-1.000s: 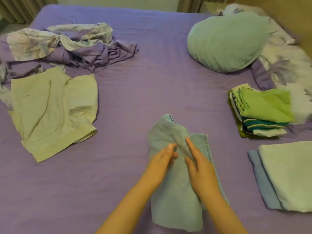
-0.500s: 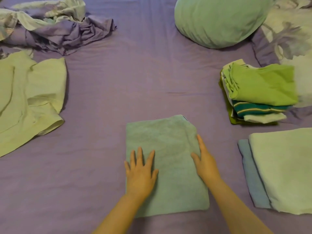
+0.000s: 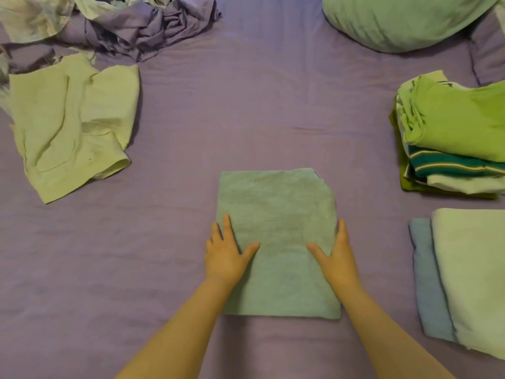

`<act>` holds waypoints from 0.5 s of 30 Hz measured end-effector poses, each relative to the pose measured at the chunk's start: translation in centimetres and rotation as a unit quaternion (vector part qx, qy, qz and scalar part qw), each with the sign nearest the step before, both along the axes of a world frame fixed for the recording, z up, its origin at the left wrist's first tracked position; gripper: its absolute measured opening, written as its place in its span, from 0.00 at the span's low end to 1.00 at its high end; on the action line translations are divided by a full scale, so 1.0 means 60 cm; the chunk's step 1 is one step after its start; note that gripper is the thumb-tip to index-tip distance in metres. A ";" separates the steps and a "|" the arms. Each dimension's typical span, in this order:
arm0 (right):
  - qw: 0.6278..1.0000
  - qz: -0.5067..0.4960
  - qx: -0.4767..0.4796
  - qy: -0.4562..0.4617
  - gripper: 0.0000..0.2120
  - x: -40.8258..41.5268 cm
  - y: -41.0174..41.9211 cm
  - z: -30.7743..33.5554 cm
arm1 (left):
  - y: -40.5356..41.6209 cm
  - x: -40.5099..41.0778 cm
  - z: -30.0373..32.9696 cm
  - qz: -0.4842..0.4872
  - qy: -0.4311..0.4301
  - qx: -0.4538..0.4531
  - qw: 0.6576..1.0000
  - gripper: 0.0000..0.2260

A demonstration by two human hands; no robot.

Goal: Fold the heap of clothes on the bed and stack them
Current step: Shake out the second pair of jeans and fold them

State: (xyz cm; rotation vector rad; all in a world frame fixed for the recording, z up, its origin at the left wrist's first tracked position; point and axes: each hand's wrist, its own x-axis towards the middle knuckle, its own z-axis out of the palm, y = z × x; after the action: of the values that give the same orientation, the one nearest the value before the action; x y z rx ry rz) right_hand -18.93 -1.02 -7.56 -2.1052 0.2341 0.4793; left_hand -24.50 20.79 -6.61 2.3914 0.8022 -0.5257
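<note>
1. Near the bed's point(image 3: 259, 91) front edge, a folded towel point(image 3: 276, 214) is laid flat.
2. Its left side is pressed by the left hand point(image 3: 225, 257), fingers straight.
3. Its right side is pressed by the right hand point(image 3: 337, 259), fingers straight.

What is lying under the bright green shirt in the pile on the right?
Under the bright green shirt lie a teal striped garment, a pale one and an olive-green edge at the bottom. Only their edges show.
</note>
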 end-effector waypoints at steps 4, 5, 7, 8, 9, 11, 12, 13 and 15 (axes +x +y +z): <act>0.999 -0.024 0.005 0.022 0.35 -0.001 0.005 0.016 | 0.034 0.027 0.023 0.239 -0.073 -0.195 0.948 0.34; 0.999 -0.028 0.015 0.021 0.34 0.000 0.006 0.024 | 0.040 0.032 0.030 0.272 -0.072 -0.239 0.929 0.27; 0.999 -0.035 0.030 0.008 0.33 0.000 0.005 0.045 | 0.040 0.037 0.046 0.290 -0.077 -0.276 0.913 0.19; 0.999 -0.039 0.032 0.002 0.32 -0.002 0.003 0.058 | 0.038 0.035 0.054 0.292 -0.090 -0.283 0.909 0.17; 0.998 -0.045 0.035 -0.006 0.32 -0.006 0.001 0.072 | 0.035 0.032 0.062 0.293 -0.104 -0.287 0.906 0.16; 0.997 -0.059 0.044 -0.026 0.31 -0.014 -0.006 0.103 | 0.024 0.030 0.085 0.282 -0.127 -0.297 0.903 0.14; 0.996 -0.070 0.046 -0.035 0.31 -0.020 -0.013 0.118 | 0.017 0.032 0.099 0.271 -0.136 -0.306 0.903 0.14; 0.994 -0.083 0.048 -0.048 0.31 -0.025 -0.024 0.133 | 0.008 0.038 0.114 0.255 -0.144 -0.314 0.903 0.14; 0.990 -0.113 0.046 -0.076 0.30 -0.034 -0.050 0.162 | -0.017 0.056 0.148 0.207 -0.155 -0.325 0.910 0.13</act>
State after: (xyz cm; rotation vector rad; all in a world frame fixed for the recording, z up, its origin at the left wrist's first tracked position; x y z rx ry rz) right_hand -20.97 -4.00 2.15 -1.9845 0.3512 0.1893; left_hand -21.16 19.77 2.24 1.5779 0.8008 -0.1811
